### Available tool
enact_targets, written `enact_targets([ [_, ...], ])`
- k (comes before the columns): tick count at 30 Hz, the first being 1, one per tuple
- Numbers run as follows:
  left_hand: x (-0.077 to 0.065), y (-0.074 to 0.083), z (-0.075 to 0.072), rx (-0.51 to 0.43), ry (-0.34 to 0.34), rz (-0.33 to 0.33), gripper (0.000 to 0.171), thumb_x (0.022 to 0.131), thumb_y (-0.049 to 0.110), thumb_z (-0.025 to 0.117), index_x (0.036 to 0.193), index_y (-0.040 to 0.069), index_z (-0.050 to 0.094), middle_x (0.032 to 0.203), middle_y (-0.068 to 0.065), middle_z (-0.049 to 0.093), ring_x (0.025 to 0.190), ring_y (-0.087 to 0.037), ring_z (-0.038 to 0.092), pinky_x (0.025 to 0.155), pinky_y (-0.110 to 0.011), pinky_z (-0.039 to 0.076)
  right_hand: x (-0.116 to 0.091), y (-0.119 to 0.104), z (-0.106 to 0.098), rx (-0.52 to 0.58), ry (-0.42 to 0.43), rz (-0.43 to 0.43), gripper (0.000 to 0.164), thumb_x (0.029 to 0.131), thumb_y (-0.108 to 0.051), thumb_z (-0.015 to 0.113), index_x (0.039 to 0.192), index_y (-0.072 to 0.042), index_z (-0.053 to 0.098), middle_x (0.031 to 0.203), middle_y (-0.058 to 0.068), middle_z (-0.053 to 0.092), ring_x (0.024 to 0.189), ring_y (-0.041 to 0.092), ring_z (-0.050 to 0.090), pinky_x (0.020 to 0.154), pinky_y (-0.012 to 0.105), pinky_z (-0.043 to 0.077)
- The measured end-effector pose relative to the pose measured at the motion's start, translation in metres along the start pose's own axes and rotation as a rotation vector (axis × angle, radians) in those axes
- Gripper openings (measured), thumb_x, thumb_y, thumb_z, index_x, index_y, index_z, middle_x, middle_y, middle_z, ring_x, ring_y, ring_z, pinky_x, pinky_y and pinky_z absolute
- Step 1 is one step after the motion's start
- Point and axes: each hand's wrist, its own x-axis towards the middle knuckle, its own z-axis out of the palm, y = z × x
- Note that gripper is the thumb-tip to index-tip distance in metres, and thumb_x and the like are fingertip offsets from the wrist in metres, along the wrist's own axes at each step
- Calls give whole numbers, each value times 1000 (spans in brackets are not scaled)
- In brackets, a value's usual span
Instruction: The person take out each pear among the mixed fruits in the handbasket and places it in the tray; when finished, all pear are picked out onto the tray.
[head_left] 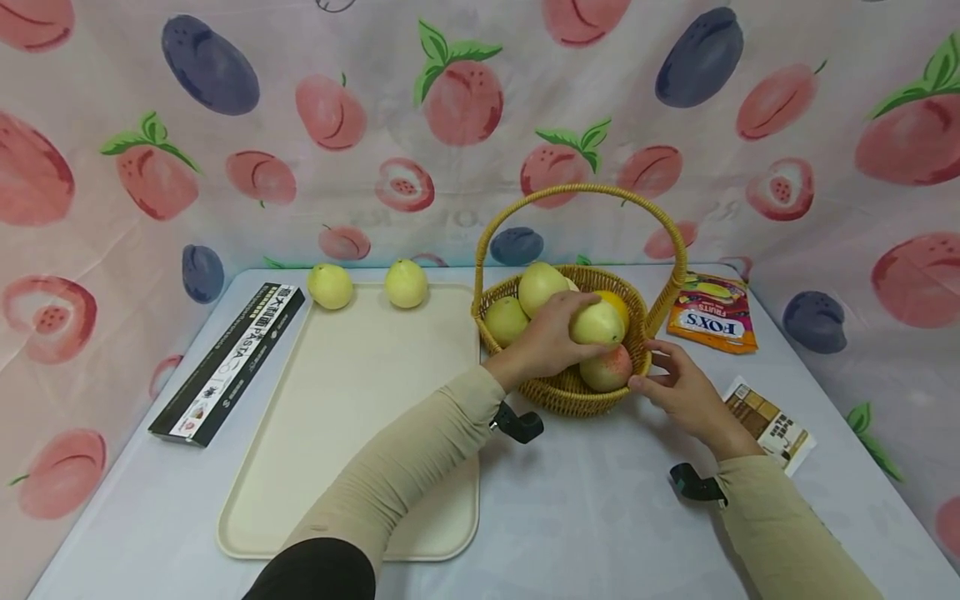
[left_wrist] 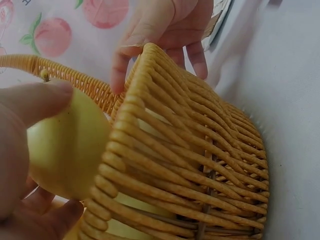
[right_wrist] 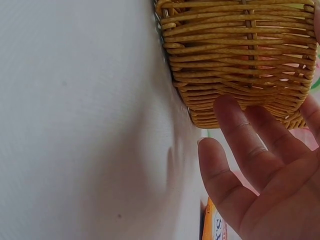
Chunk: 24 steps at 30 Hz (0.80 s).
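The person's left hand [head_left: 549, 335], I saw over my remote feed, curled thumb and fingers around a pale green fruit [head_left: 597, 323] at the mouth of a wicker basket [head_left: 576, 403]. The right hand [head_left: 686, 398] held the basket's right rim between thumb and fingers. Inside, a pink-blushed fruit [head_left: 606, 372] and more green fruits [head_left: 542, 285] lay near the gripped one. Left of the basket, two yellow-green fruits [head_left: 406, 283] sat at a cream tray's [head_left: 352, 417] far edge; right of it lay a red-orange candy bag [head_left: 712, 315].

round yellow-green fruit [head_left: 597, 323] — held at upright wicker basket [head_left: 572, 406]
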Motion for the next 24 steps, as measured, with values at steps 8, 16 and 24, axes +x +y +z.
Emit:
enact_targets([
  [8,-1,0,-4,20,-47,24,73,89,21,78,151,9,43,148,-8,45,133,-18,41,102,-24,40,0,-2,1,3,-1,-6,85,97,-46,64,159,-8,20,156,31,27,127,47,48,94,54,50],
  [16,-11,-2,-7,-34,-36,54,71,89,22,77,150,5,44,148,-10,47,134,-19,43,104,-25,39,0,-2,1,5,-1,0,85,97,-47,64,158,-8,20,157,31,25,128,47,46,96,57,48],
  [24,-25,-1,-15,-150,-3,-6,70,89,22,77,149,8,45,149,-10,44,128,-19,47,96,-29,48,0,-1,2,4,2,14,87,95,-49,65,159,-9,20,157,30,25,128,47,46,97,58,47],
])
